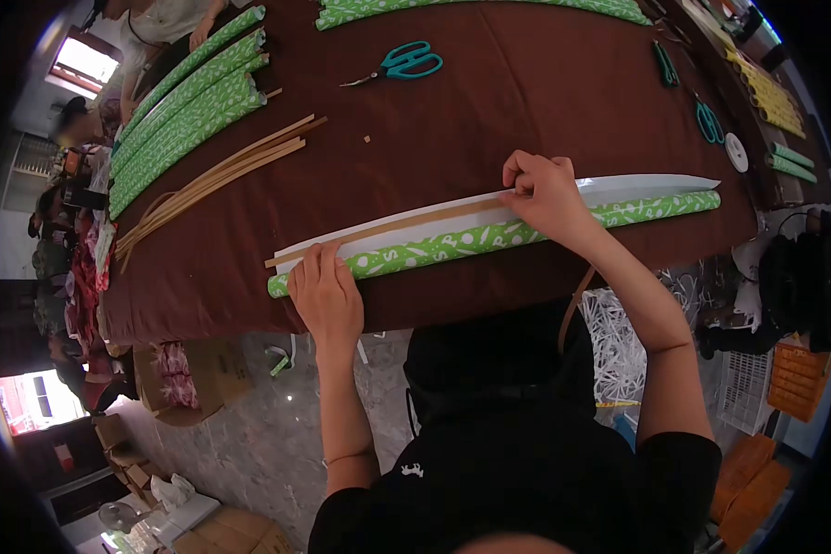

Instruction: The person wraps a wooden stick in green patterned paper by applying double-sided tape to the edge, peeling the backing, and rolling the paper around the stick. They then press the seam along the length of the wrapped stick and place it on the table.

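A long roll of green wrapping paper with a white pattern (471, 242) lies across the table near its front edge, its white underside (379, 228) showing along the far side. A narrow brown strip (415, 217) runs along that white edge. My left hand (326, 291) lies over the roll's left part, fingers stretched out and close together, fingertips at the strip. Further right, my right hand (547, 197) is closed in a pinch at the strip's right end, above the roll. Another brown strip (577, 307) hangs below my right forearm; its upper end is hidden.
Green patterned rolls (189, 102) and loose brown strips (222, 177) lie at the left. Teal-handled scissors (406, 63), more scissors (708, 120) and a white tape spool (736, 152) are on the brown-covered table (563, 102). A person's hand (201, 34) shows at upper left.
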`<state>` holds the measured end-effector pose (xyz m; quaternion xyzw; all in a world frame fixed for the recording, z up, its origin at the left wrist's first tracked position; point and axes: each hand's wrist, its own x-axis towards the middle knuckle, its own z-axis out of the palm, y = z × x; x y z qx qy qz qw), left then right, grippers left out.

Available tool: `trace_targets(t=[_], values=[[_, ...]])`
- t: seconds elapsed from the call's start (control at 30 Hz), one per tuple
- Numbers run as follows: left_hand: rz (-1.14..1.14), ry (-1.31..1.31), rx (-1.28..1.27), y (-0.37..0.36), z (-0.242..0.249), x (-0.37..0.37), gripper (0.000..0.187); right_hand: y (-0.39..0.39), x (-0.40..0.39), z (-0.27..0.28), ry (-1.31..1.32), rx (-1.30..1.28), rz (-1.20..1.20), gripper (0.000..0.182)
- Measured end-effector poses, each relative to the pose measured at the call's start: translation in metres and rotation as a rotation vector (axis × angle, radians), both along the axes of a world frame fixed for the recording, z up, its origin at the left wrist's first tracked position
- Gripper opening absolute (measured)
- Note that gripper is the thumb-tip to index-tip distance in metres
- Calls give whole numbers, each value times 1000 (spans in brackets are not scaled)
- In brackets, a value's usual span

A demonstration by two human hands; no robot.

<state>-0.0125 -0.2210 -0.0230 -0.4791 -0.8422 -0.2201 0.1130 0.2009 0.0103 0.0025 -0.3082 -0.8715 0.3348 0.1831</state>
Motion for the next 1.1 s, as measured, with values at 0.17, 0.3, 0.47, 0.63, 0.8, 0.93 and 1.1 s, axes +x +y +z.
trace_targets(t=[0.17, 0.3, 0.47, 0.63, 0.8, 0.93, 1.1], values=[[8, 9, 6, 1, 0, 0, 23, -1, -3, -8, -10, 162, -11, 20], [-30, 29, 0, 1, 5, 2, 22, 0, -4, -10, 17, 231, -4, 18], [53, 255, -22, 9, 6, 11, 31, 9, -4, -25, -59, 202, -7, 22], [-130, 204, 146, 41, -10, 43, 31, 16, -7, -26, -143, 58, -18, 25], [-198, 138, 128, 78, -11, 83, 32, 19, -5, -33, -75, 25, -27, 26], [-307, 52, 149, 100, -12, 107, 33, 25, -4, -42, 8, 59, 10, 25], [-281, 124, 171, 116, -21, 127, 33, 27, -6, -47, 114, 124, 11, 24]])
